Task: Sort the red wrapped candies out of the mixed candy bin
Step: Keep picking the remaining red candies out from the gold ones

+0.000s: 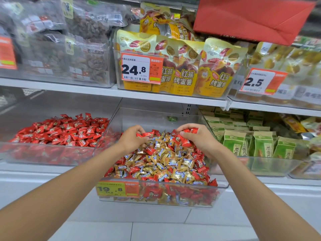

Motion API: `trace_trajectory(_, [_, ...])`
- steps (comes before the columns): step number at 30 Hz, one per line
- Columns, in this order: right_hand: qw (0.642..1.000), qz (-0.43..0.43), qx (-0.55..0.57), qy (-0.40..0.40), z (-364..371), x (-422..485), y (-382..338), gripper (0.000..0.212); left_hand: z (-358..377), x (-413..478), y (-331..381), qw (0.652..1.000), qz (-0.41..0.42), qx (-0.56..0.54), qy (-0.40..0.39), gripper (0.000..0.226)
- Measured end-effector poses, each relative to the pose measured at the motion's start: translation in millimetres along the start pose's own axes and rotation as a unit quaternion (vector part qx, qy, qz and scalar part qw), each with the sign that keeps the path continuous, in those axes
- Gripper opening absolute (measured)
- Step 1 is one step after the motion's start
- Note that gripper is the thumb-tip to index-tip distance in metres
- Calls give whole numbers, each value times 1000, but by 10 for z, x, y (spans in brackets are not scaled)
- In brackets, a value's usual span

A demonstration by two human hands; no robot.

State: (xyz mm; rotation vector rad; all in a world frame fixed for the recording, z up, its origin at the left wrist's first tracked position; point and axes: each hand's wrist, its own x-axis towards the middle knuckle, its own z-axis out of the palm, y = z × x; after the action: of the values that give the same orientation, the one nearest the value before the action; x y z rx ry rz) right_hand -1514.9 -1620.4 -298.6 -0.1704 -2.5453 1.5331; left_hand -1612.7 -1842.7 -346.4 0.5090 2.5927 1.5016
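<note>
A clear plastic mixed candy bin [222,186] sits on the low shelf in front of me, heaped with gold wrapped candies [166,164] and red wrapped candies [198,169]. My left hand [132,138] rests on the back left of the heap, its fingers curled around red candies [147,134]. Over the back right of the heap, my right hand [199,136] grips a bunch of red candies [184,140]. Left of the mixed bin stands a second clear bin [52,159] that holds only red wrapped candies [66,131].
An orange price tag [118,188] is stuck to the mixed bin's front. Green snack bags [260,146] fill the bin to the right. The white shelf [156,97] above carries yellow snack bags [184,66] and price tags. White floor tiles [139,228] lie below.
</note>
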Motion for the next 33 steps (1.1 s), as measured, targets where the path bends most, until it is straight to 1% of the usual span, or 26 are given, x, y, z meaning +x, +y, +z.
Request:
trace_trajectory(2, [1000, -4, -1, -3, 2, 2, -5, 19, -29, 5, -23, 1000, -5, 14, -1, 15])
trace_trajectory(3, [1000, -1, 0, -9, 12, -7, -19, 17, -23, -1, -24, 999, -8, 26, -19, 22])
trace_trajectory(5, [1000, 3, -3, -16, 30, -21, -36, 13, 22, 5, -57, 995, -13, 62, -81, 45])
trace_trajectory(6, [1000, 3, -4, -17, 35, -20, -38, 12, 43, 4, -65, 990, -11, 88, -111, 47])
trace_trajectory(7, [1000, 3, -4, -19, 38, -27, -45, 12, 65, 1, -71, 984, -6, 113, -135, 44])
trace_trajectory(9, [1000, 2, -10, -28, 37, -34, -42, 13, 100, 14, -99, 973, 8, 171, -155, 42])
trace_trajectory(11, [999, 3, -28, -30, 49, -42, -48, 13, 132, 35, -115, 963, 13, 230, -143, 48])
trace_trajectory(13, [999, 2, -31, -34, 65, -45, -38, 12, 154, 36, -97, 960, 19, 250, -125, 51])
trace_trajectory(18, [999, 9, -35, -26, 77, -91, -49, 12, 112, -43, -19, 968, 59, 230, -77, 46])
trace_trajectory(23, [1000, -6, -5, -25, 164, -185, -194, 11, -106, -280, 189, 976, 70, 206, -29, 37])
trace_trajectory(25, [999, -10, 10, -34, 256, -242, -276, 10, -254, -428, 284, 980, 88, 178, -9, 30])
trace_trajectory(28, [1000, -3, 11, -18, 430, -328, -366, 12, -524, -656, 360, 984, 114, 136, 12, 18])
trace_trajectory(30, [1000, -10, 17, -12, 573, -361, -431, 15, -751, -755, 324, 987, 121, 103, 25, 13])
trace_trajectory(33, [999, -25, 21, -2, 821, -345, -640, 12, -1175, -813, 128, 987, 118, 84, 65, 13])
